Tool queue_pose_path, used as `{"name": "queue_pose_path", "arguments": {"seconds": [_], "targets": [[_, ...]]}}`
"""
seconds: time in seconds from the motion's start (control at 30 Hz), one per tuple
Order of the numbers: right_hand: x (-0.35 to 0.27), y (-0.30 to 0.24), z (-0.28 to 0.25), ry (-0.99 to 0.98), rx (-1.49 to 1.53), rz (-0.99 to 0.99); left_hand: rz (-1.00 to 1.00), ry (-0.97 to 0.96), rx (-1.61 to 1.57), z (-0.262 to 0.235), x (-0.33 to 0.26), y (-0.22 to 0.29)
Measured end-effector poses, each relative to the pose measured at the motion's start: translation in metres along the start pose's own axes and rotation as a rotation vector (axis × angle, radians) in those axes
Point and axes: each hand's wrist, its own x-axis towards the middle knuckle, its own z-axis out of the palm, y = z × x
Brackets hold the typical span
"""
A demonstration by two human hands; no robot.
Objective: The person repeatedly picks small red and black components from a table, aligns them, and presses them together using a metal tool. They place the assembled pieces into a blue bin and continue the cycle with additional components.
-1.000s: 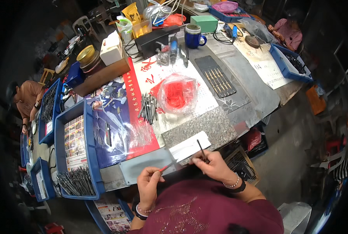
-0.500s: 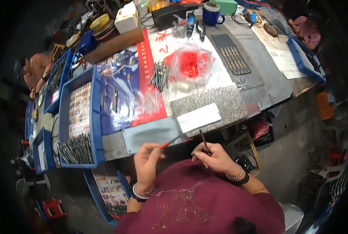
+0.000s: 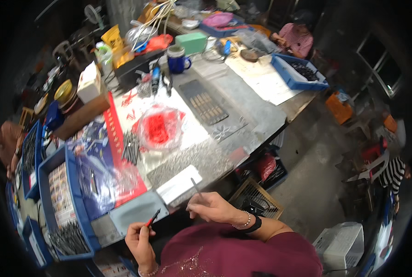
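My left hand [image 3: 140, 244] is closed, pinching a slim red-and-black piece [image 3: 151, 220] between thumb and fingers; its dark end points up and to the right. My right hand [image 3: 213, 207], also closed, grips a slim dark rod [image 3: 195, 184] that stands up toward the table. The hands are apart, off the table's front edge. Beyond them are a grey plate [image 3: 132, 216] and a folded white paper [image 3: 179, 185] on a speckled stone slab [image 3: 215, 157]. Further back, a clear plastic bag holds red pieces [image 3: 159, 131], beside a bunch of slim dark rods [image 3: 131, 147].
A blue bin [image 3: 82, 221] with many dark rods stands at the left. Further back are a dark tray [image 3: 203, 102], a blue mug [image 3: 177, 61] and a wooden board [image 3: 82, 117]. Another person [image 3: 298, 39] sits at the far right, behind a blue bin [image 3: 298, 76].
The view has swung to the right, so the table appears shifted left. My hands have moved further apart, each still holding its slim piece.
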Motion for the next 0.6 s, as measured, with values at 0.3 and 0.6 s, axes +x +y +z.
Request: {"name": "queue_pose_path", "arguments": {"seconds": [0.3, 0.6], "targets": [[-0.003, -0.115, -0.067, 0.348, -0.333, -0.071, -0.019, -0.057, -0.082, -0.01, 0.044, 0.001], [-0.013, -0.261, -0.064, 0.719, -0.723, -0.496, -0.196, -0.127, 0.069, -0.012, 0.069, 0.03]]}}
